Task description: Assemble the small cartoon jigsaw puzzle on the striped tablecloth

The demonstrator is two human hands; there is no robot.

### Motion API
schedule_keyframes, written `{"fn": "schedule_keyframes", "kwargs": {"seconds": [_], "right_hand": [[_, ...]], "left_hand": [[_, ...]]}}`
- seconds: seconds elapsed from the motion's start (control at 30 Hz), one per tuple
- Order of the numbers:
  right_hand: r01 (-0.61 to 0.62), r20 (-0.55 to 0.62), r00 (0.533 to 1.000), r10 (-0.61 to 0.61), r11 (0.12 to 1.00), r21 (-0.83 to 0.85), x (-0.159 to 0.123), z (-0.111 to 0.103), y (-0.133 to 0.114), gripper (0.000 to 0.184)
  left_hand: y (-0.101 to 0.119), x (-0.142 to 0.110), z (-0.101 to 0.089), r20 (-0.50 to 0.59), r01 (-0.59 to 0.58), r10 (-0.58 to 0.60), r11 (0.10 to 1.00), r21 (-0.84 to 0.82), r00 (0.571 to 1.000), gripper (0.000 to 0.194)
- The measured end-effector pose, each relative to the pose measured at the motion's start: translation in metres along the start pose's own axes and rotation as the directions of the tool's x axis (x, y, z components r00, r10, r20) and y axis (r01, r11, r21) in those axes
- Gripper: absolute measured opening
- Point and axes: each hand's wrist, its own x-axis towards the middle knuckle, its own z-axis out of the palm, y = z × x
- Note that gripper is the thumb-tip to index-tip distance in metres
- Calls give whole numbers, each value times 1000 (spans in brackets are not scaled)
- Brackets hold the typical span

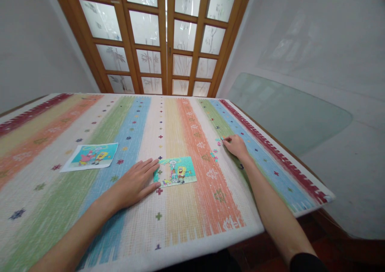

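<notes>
A partly assembled jigsaw puzzle (188,168) with cartoon figures lies on the striped tablecloth, with a gap in its left part. My left hand (140,180) rests flat, fingers stretched out, its tips at the puzzle's left edge. Further right, several loose puzzle pieces (214,156) in pink and teal lie scattered on the cloth. My right hand (235,146) is beside them, thumb and forefinger pinched at a small teal puzzle piece (221,140). A printed picture sheet (94,156) with similar cartoon figures lies to the left of the puzzle.
The striped tablecloth (180,216) covers a large table. Wooden doors with glass panes (167,43) stand beyond its far edge. A pale glass-like panel (288,111) is at the right wall, and white walls flank both sides.
</notes>
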Motion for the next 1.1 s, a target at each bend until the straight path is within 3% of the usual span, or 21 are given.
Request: {"fn": "schedule_keyframes", "kwargs": {"seconds": [0.23, 0.5, 0.63, 0.77, 0.8, 0.9, 1.0, 1.1], "right_hand": [[-7, 12, 1000, 6, 996, 91, 1, -3, -1, 13], [-19, 31, 999, 10, 952, 305, -1, -11, -6, 6], [35, 39, 998, -58, 900, 434, -4, -18, -23, 7], [124, 60, 980, -188, 825, 551, -14, -23, -58, 15], [154, 77, 967, -244, 795, 586, -19, -24, -69, 17], [223, 196, 833, -518, 637, 738, -41, -26, -105, 19], [227, 263, 719, -643, 575, 786, -63, -24, -139, 17], [286, 240, 685, -688, 557, 780, -74, -19, -163, 13]], "left_hand": [[3, 1, -4, -12, -8, 8, 1000, -2, 1000, 59], [2, 0, -2, -19, -14, 14, 1000, -3, 1000, 58], [2, 1, -1, -25, -19, 19, 1000, -6, 999, 57], [4, 2, -2, 0, -10, 10, 1000, 2, 1000, 57], [4, 2, -2, 1, -10, 10, 1000, 3, 1000, 57], [5, 3, -1, -7, -6, 6, 1000, 4, 1000, 57], [5, 3, -1, -3, -8, 8, 1000, 0, 1000, 58], [5, 3, -2, 7, -10, 10, 1000, -10, 1000, 57]]}}
